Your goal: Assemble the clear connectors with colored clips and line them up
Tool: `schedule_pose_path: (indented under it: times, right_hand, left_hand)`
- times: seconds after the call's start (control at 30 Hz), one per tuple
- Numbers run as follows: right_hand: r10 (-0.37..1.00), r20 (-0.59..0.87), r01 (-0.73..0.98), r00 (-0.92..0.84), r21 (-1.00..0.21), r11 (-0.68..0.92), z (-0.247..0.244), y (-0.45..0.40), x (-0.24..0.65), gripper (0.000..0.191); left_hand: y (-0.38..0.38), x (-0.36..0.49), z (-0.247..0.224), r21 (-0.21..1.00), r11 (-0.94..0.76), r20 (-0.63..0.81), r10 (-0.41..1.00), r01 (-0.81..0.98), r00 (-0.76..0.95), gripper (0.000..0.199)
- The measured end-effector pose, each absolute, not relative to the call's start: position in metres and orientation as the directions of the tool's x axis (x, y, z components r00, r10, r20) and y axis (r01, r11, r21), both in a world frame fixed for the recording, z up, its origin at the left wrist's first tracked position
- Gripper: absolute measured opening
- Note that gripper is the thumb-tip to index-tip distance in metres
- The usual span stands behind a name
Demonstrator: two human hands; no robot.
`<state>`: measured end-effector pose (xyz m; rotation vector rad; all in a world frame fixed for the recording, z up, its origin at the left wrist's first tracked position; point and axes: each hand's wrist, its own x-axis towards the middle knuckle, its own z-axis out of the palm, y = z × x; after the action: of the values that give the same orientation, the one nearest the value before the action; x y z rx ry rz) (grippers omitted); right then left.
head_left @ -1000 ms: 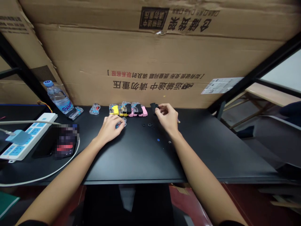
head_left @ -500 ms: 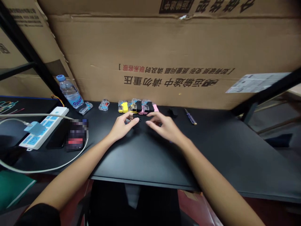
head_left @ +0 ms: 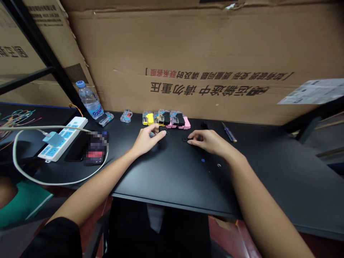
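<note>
My left hand (head_left: 147,140) is closed on a small black part (head_left: 162,129) with a clear piece beside it, held between thumb and fingers just above the table. My right hand (head_left: 211,140) is to the right, its thumb and forefinger pinched at a small black ring (head_left: 184,139) lying on the table. A dark bit shows between the right fingers, but I cannot make out what it is. Nearer me lie a small blue disc (head_left: 203,160) and a white C-shaped clip (head_left: 219,165). Behind my left hand stand clear-cased pieces with yellow (head_left: 149,118), black (head_left: 176,119) and pink (head_left: 186,123) parts.
A screwdriver (head_left: 229,132) and a black piece (head_left: 204,124) lie at the back right. On the left are a water bottle (head_left: 90,102), a white power strip (head_left: 64,138), a phone (head_left: 75,149) and a looping cable (head_left: 16,157). Cardboard (head_left: 188,43) stands behind the table.
My right hand has moved right, away from the left, uncovering the black ring, the blue disc and the white clip. My left hand keeps its hold. The view has shifted slightly.
</note>
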<state>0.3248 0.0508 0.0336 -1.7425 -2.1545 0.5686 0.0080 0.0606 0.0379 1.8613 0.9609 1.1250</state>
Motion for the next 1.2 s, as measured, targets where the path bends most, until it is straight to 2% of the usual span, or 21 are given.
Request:
schedule_pose_path:
  times: [0.17,0.27,0.37,0.43,0.67,0.87,1.1,1.2]
  right_hand:
    - [0.976,0.066,0.835,-0.208,-0.508,0.212,0.042,0.047,0.319,0.019]
    - [0.975,0.027,0.825,-0.222,-0.527,0.203,0.047,0.044,0.317,0.014]
    - [0.977,0.064,0.821,-0.202,-0.533,0.205,0.049,0.043,0.314,0.015]
    - [0.973,0.101,0.813,-0.207,-0.535,0.229,0.049,0.042,0.312,0.018]
    - [0.938,0.169,0.79,-0.303,-0.506,0.347,0.039,0.043,0.299,0.01]
    - [0.916,0.2,0.809,-0.348,-0.429,0.401,0.032,0.04,0.284,0.012]
    - [0.892,0.21,0.868,-0.401,-0.224,0.443,0.039,0.031,0.263,0.024]
    - [0.891,0.248,0.851,-0.381,-0.283,0.442,0.037,0.031,0.255,0.027]
  left_hand:
    - [0.061,0.008,0.035,0.868,-0.442,0.362,0.875,0.227,0.32,0.034]
    - [0.062,0.008,0.033,0.868,-0.435,0.355,0.881,0.24,0.311,0.033]
    - [0.062,0.007,0.034,0.869,-0.428,0.345,0.884,0.248,0.317,0.034]
    - [0.062,0.007,0.035,0.867,-0.426,0.34,0.885,0.259,0.319,0.033]
    - [0.061,0.008,0.038,0.859,-0.423,0.328,0.887,0.288,0.324,0.033]
    - [0.062,0.008,0.036,0.865,-0.41,0.31,0.89,0.288,0.335,0.031]
    - [0.067,0.005,0.03,0.831,-0.394,0.312,0.915,0.394,0.257,0.026]
    - [0.068,0.005,0.028,0.809,-0.398,0.328,0.916,0.431,0.23,0.023]
